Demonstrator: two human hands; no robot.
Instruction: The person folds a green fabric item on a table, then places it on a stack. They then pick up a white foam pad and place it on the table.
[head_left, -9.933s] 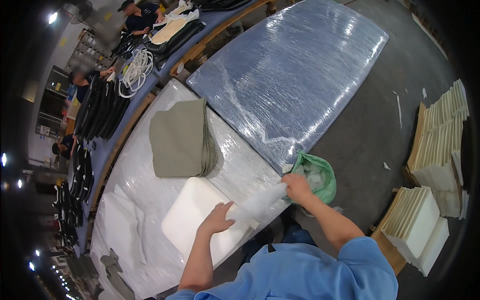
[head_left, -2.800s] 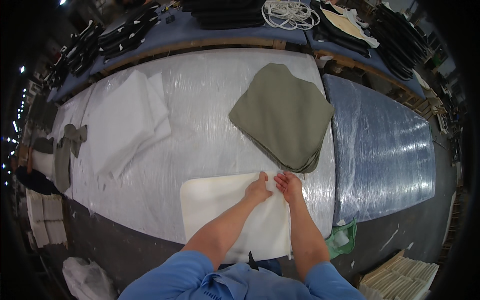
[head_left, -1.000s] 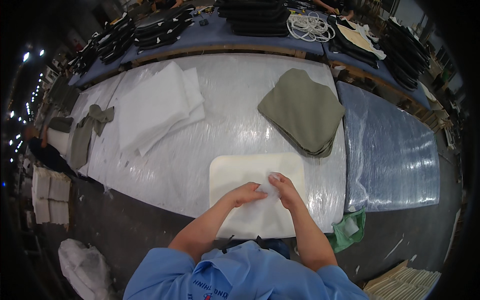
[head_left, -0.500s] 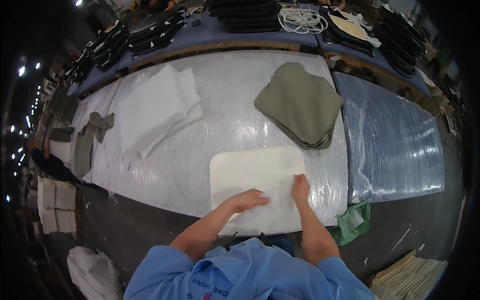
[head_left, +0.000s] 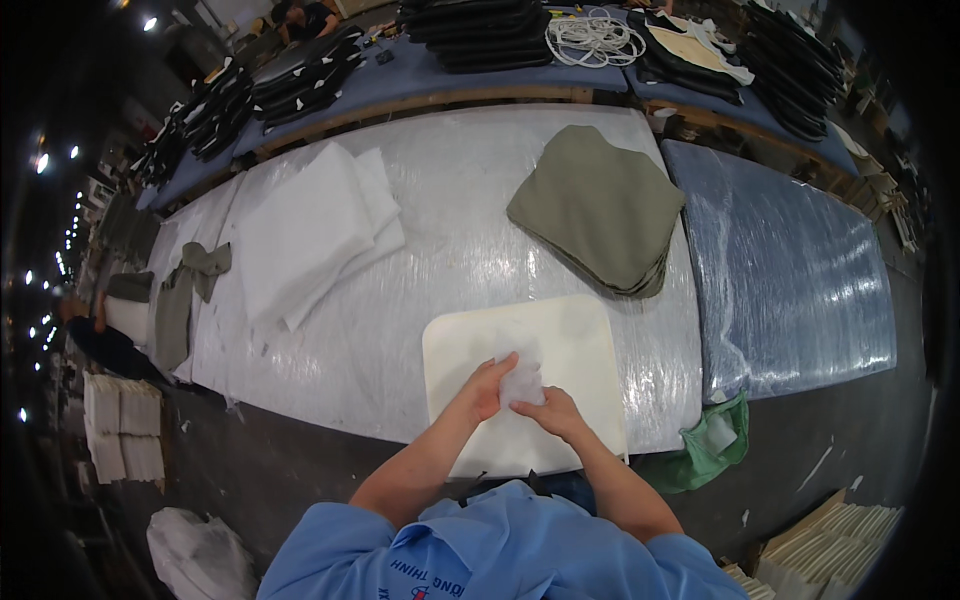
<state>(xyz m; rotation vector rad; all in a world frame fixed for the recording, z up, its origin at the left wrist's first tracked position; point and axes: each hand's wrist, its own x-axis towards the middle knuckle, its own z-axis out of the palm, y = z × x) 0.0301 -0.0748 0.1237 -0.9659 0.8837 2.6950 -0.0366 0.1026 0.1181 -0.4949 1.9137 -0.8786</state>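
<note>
A cream square foam pad [head_left: 575,335] with rounded corners lies at the table's near edge in front of me. Over its middle I hold a bunched piece of thin white wadding [head_left: 522,383]. My left hand [head_left: 484,389] grips its left side, thumb up along it. From the right, my right hand [head_left: 552,411] pinches the lower edge with its thumb on top. Behind the pad, to the right, sits a stack of olive-green fabric pieces [head_left: 600,210]. Folded white wadding sheets [head_left: 310,230] lie at the back left.
Plastic film covers the pale table [head_left: 455,200]; a blue wrapped slab [head_left: 790,270] adjoins it at right. A green bag [head_left: 715,450] hangs by the near right corner. Black padded stacks [head_left: 475,35] and coiled white cord [head_left: 595,40] rest beyond. Another person [head_left: 110,340] works at far left.
Both hands have come together over the pad's middle. My right hand has left the pad's right edge, and the white wadding is now gathered into a smaller bunch.
</note>
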